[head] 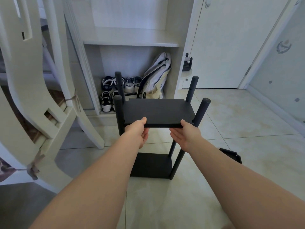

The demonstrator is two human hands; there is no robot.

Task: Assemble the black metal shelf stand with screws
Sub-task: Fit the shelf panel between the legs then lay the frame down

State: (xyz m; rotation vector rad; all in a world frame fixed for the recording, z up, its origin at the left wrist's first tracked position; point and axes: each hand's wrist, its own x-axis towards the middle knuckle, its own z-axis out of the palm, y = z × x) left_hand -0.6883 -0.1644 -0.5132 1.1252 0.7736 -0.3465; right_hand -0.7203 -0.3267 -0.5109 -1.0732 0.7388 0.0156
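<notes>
The black stand point(177, 161) stands upright on the tiled floor point(231, 123) in front of an open cupboard with shoes point(107, 83) and a bag point(156, 76), and its lower board point(150, 166) sits near the floor between the four poles. The left hand point(137, 132) and the right hand point(186, 134) each pinch the near edge of the upper board point(156, 111), thumb on top and fingers under it, and the board lies flat between the poles. A white chair point(33, 96) is at the left, and a small black part point(231, 155) lies on the floor at the right.

Four posts point(191, 90), two shelves point(158, 109), one loose panel point(231, 155), two hands point(138, 131)
</notes>
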